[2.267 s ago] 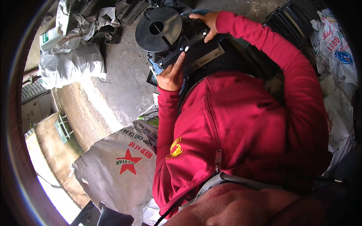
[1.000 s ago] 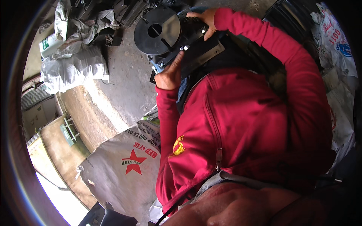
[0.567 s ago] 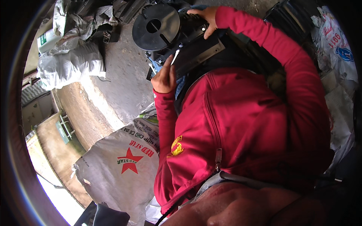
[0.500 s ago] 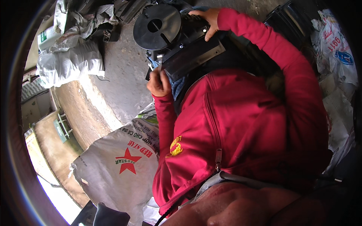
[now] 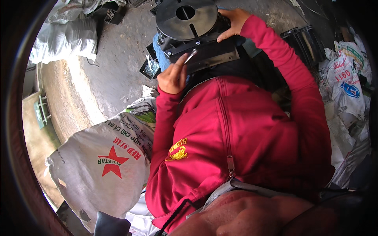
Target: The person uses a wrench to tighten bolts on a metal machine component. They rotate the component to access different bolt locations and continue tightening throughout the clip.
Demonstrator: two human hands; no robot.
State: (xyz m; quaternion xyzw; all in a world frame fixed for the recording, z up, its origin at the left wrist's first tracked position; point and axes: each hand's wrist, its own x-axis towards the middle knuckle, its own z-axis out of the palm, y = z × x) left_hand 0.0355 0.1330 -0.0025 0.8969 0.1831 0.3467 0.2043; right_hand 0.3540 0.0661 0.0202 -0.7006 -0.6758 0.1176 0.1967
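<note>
A black plastic housing with a round, slotted disc [image 5: 186, 19] on top rests across my lap. Bolts show along its near edge. My left hand [image 5: 172, 77] pinches a small silver wrench [image 5: 191, 56], whose end sits over the flat black side panel [image 5: 214, 57] of the housing, apart from the bolts. At the far right, my right hand [image 5: 235, 23] grips the housing's edge, with the thumb on the near side. Beside the housing on the left lies a small black box [image 5: 150, 70] of small metal fasteners, with a light-coloured rod-like piece in it.
A large white printed sack [image 5: 90, 169] lies to my left. Plastic-wrapped bundles [image 5: 65, 41] are at the far left. More black plastic parts [image 5: 303, 45] stand at the right, near crumpled white bags [image 5: 346, 78]. Concrete floor [image 5: 118, 59] shows beyond.
The wrench has come away from a bolt at the housing's left corner and is now over the side panel. My right hand keeps its grip. The view has shifted, showing the fastener box.
</note>
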